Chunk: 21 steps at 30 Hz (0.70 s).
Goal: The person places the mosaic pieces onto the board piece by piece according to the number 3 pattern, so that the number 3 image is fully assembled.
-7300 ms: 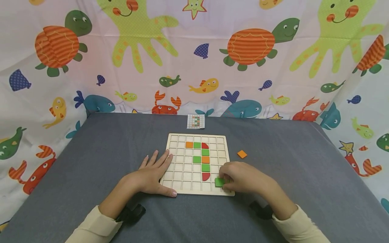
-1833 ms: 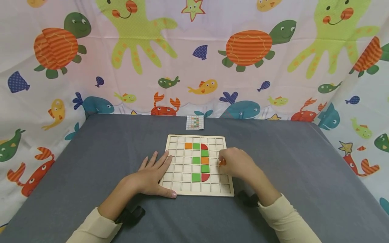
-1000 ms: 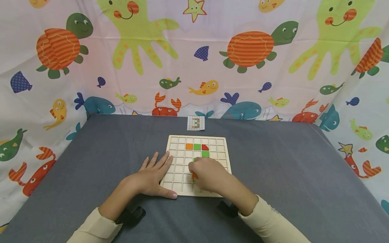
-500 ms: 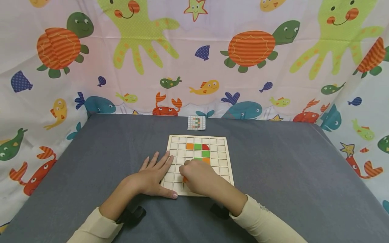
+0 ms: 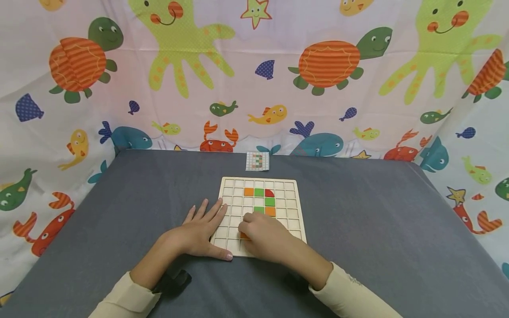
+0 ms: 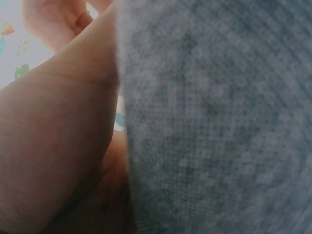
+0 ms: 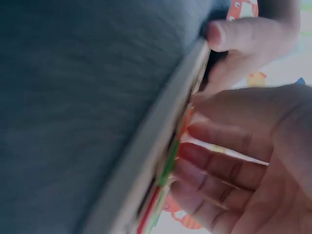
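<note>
A wooden grid board [image 5: 234, 221] lies on the grey cloth with coloured tiles set in its cells. My left hand [image 5: 195, 234] rests flat, fingers spread, on the board's left edge. Over the lower middle, my right hand [image 5: 266, 236] holds an orange tile [image 5: 245, 236] between thumb and fingertips, down at a cell. Above it show an orange square [image 5: 248, 192], a green square [image 5: 259, 192], a red quarter-round tile [image 5: 269, 193] and more green and orange ones. My right hand hides the lower tiles in the head view; a green tile [image 7: 169, 163] shows in the right wrist view.
A small printed pattern card [image 5: 257, 161] lies behind the board near the table's far edge. A sea-animal curtain [image 5: 254, 79] hangs around the back and sides of the grey-covered table [image 5: 358, 221].
The green tile my right hand held earlier went into a lower cell. My right hand then took the loose orange tile and carried it left across the board. The left hand stays put.
</note>
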Tool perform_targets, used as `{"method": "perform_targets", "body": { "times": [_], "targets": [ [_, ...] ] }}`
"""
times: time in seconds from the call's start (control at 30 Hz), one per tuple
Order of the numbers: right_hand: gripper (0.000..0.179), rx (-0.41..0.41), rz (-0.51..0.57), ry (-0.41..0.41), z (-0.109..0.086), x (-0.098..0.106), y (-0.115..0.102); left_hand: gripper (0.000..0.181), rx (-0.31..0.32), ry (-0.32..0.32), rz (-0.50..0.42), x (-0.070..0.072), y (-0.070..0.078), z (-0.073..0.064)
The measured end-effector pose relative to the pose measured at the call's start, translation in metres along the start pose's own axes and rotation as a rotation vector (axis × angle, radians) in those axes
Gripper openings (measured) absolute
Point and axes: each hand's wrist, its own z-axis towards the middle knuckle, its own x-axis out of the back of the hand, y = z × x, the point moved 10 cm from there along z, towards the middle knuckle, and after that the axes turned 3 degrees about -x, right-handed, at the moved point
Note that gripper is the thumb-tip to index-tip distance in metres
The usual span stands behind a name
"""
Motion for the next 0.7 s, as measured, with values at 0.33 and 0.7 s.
{"method": "perform_targets", "body": {
  "times": [0.33,0.7],
  "targets": [
    [0.025,-0.090,0.047,0.143,-0.048,0.027,0.049,0.129,-0.043,0.087,-0.043,0.013,-0.005,-0.001],
    [0.080,-0.442,-0.026,0.023,-0.082,0.044,0.126,0.128,0.088,0.314,0.168,0.063,-0.031,-0.019]
  ]
}}
